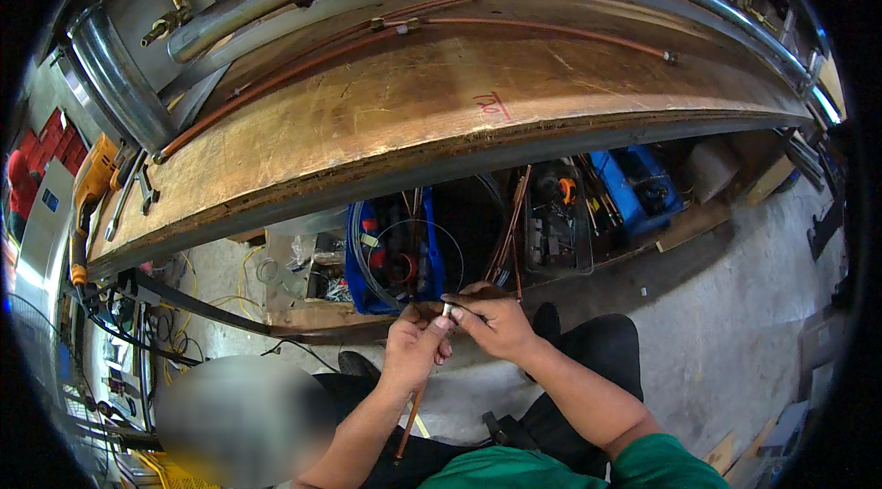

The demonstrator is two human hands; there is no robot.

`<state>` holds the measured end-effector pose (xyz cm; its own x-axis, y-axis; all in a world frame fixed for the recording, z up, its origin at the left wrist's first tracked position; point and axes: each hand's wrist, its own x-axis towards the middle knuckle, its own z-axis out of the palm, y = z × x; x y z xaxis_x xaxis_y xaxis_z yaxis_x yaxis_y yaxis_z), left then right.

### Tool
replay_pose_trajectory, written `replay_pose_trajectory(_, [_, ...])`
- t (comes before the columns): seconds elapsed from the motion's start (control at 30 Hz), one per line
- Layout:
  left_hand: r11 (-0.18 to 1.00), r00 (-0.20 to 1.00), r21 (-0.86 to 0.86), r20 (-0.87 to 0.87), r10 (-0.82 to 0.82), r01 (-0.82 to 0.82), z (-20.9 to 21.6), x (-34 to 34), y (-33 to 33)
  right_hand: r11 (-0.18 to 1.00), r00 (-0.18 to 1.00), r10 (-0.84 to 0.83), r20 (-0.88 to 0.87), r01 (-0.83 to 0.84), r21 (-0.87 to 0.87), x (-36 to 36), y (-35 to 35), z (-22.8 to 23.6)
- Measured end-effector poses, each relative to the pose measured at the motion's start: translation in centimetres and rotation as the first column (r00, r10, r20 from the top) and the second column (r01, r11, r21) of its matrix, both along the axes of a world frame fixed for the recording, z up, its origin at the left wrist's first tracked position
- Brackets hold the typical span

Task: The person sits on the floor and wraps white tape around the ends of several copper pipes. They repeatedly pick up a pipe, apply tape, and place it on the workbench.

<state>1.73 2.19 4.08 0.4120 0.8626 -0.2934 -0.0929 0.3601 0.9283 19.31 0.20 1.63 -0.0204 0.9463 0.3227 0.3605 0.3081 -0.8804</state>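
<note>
Both my hands meet in front of the wooden bench, above my lap. My left hand [415,349] is closed around a thin copper tube [412,420], which slants down toward my lap. At the tube's upper end, between my fingertips, shows a small pale cylindrical piece [447,310]; its exact kind is too small to tell. My right hand [497,325] pinches this piece from the right side. Fingers of both hands partly hide where the piece and the tube meet.
Long copper tubes [303,69] with end fittings lie on the wooden bench [367,112]. Wrenches [145,191] and an orange power tool [94,179] are at its left end. Below stand a blue bin [432,282], a clear bin [574,261] and another blue bin [617,179].
</note>
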Motion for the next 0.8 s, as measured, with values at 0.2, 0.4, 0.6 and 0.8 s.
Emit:
replay_pose_trajectory(0.2, [0.996,0.997,-0.060,0.017,0.074,-0.072,0.0,0.0,0.5,0.999,0.999,-0.027,0.021,0.027,0.021,-0.2,-0.2,0.0])
replay_pose_trajectory(0.4, [0.998,1.000,-0.057,0.031,-0.002,0.004,-1.0,-0.4,0.9,0.999,0.999,-0.053,0.006,0.053,0.004,-0.3,-0.2,-0.1])
replay_pose_trajectory(0.6, [0.993,1.000,-0.118,0.028,-0.015,0.018,-1.1,-0.6,0.6,1.000,1.000,-0.027,0.003,0.027,0.003,-0.1,-0.1,-0.3])
replay_pose_trajectory(0.8, [0.988,0.991,-0.122,0.111,-0.082,0.095,-1.0,-0.8,0.9,0.999,1.000,0.017,0.005,-0.017,-0.035,0.0,-0.2,0.3])
